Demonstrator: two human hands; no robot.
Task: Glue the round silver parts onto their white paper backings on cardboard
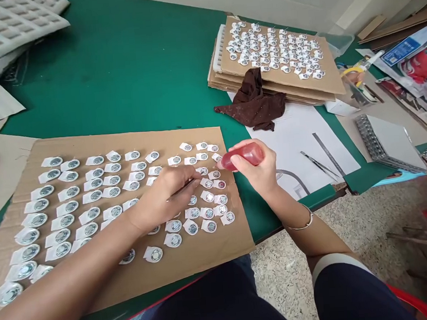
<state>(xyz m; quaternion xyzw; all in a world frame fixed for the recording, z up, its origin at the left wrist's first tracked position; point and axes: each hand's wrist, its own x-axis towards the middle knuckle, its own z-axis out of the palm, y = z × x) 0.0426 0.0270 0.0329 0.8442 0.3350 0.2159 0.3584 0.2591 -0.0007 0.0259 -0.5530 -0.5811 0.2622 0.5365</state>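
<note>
My right hand (264,171) is wrapped around a red squeeze bottle (245,156), tilted so that its nozzle points left over the right edge of a cardboard sheet (201,251). My left hand (170,194) grips slim metal tweezers (183,188), their tip close to one of the small round pieces at the right side. Many such round silvery pieces (155,254) with white tabs lie in rows across the cardboard. One piece (219,184) near the bottle shows red at its centre. My left hand and forearm hide part of the middle rows.
A cardboard stack (334,81) bearing more round pieces stands at the back right. A brown cloth (255,103) lies before it. White paper (295,125) holds a second pair of tweezers (318,165) and a steel ruler (328,153). White moulded trays (14,30) sit at back left.
</note>
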